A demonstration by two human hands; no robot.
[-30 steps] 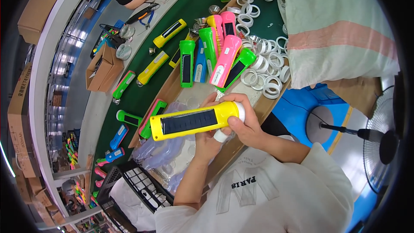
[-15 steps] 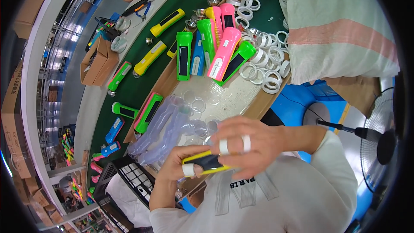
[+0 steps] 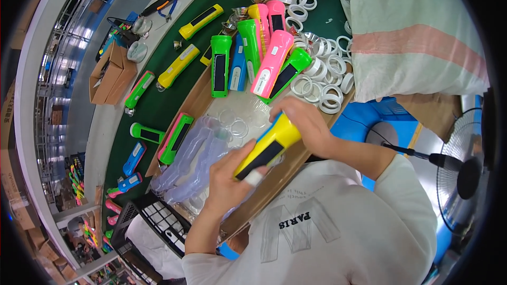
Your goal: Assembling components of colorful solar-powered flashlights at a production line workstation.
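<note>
Over the cardboard tray (image 3: 274, 190), in the head view, the yellow-and-blue flashlight (image 3: 272, 141) is tilted, wide end upward. The left hand (image 3: 227, 182) grips its narrow body. The right hand (image 3: 306, 124), half a second ago spread across the flashlight, now curves around the wide end, so work seems to concern that end; its pressure I cannot tell.

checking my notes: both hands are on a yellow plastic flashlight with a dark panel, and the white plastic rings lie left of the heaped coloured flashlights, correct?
Wrong side: the head view shows the white plastic rings right of the heaped coloured flashlights. Left hand and right hand are on the yellow plastic flashlight with a dark panel.
</note>
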